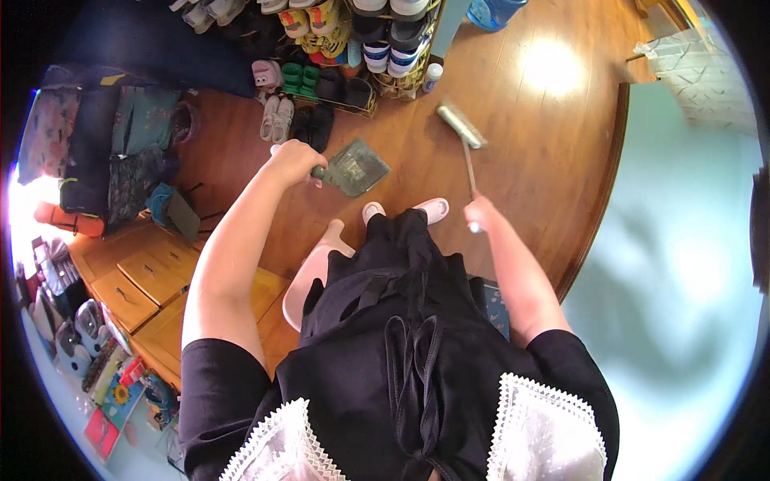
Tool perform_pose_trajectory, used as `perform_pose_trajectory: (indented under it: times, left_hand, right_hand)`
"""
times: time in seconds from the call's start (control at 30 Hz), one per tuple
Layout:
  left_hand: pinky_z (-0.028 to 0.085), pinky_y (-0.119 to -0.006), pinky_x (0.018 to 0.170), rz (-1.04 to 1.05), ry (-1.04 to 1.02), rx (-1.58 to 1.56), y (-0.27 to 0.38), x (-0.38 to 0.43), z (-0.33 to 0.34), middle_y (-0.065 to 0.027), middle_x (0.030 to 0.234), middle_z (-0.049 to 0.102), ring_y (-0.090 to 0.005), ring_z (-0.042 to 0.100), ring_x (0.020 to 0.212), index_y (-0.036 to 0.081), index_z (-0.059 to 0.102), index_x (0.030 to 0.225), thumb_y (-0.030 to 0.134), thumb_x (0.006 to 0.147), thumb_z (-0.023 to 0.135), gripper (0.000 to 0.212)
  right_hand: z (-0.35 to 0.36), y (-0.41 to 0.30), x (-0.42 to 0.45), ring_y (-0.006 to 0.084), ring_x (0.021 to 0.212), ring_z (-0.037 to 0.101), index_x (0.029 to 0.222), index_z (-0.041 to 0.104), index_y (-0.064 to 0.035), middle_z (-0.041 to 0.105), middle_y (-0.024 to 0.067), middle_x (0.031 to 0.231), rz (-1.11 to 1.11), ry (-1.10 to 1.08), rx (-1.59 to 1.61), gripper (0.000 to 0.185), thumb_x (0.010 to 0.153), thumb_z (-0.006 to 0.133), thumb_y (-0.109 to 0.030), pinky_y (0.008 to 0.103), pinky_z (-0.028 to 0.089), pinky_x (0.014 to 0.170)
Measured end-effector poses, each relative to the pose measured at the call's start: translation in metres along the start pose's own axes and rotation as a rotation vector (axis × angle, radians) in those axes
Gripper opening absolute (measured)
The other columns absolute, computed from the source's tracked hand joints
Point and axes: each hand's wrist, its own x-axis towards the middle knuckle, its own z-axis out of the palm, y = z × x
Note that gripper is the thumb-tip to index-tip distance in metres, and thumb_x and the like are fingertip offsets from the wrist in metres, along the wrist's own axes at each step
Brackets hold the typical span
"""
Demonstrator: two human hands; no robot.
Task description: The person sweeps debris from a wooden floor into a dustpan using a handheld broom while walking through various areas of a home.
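My left hand (297, 161) grips the handle of a dark grey-green dustpan (359, 168), whose pan lies out to the right of my fist over the wooden floor (415, 162). In the pan there is a small pale patch that I cannot make out. A small broom (460, 127) is in my right hand (481, 211), held by its thin stick. Its pale head, with bristles blurred, points away from me near the shoe rack. Dustpan and broom head are apart. Below them are my feet in pale pink slippers (434, 210).
A metal shoe rack (374, 102) full of shoes stands ahead, with white sneakers (277, 119) on the floor before it. A pink plastic stool (305, 287) is at my left hip. Wooden drawers (124, 293) line the left; a pale wall (652, 240) bounds the right.
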Motion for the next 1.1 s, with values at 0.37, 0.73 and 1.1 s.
perform_pose_trajectory:
  times: [0.37, 0.73, 1.1]
  left_hand:
    - [0.051, -0.044, 0.068, -0.031, -0.057, -0.015, -0.001, 0.001, 0.003, -0.0023, 0.081, 0.071, -0.0279, 0.067, 0.081, 0.025, 0.074, 0.093, 0.040, 0.062, 0.085, 0.037]
    - [0.048, -0.046, 0.062, -0.215, -0.094, -0.031, 0.010, -0.046, 0.024, 0.0021, 0.088, 0.071, -0.0238, 0.066, 0.088, 0.031, 0.073, 0.100, 0.042, 0.060, 0.085, 0.042]
    - [0.042, -0.047, 0.058, -0.330, -0.030, 0.012, 0.049, -0.057, 0.039, 0.0046, 0.080, 0.070, -0.0207, 0.066, 0.084, 0.034, 0.074, 0.091, 0.033, 0.061, 0.084, 0.032]
  right_hand:
    - [0.023, -0.015, -0.151, 0.0084, 0.052, 0.048, 0.150, 0.036, -0.0214, 0.051, 0.0002, 0.067, -0.094, -0.404, 0.095, 0.064, 0.089, 0.056, -0.012, 0.0252, 0.041, 0.045]
    - [-0.031, -0.009, -0.157, 0.0182, 0.054, 0.059, 0.148, 0.038, -0.0161, 0.063, 0.0104, 0.076, -0.188, 0.039, -0.275, 0.063, 0.087, 0.053, -0.008, 0.0346, 0.051, 0.051]
    - [-0.065, 0.030, -0.090, 0.0136, 0.051, 0.053, 0.147, 0.034, -0.0057, 0.056, 0.0061, 0.068, -0.136, -0.067, -0.021, 0.065, 0.084, 0.051, -0.002, 0.0299, 0.046, 0.046]
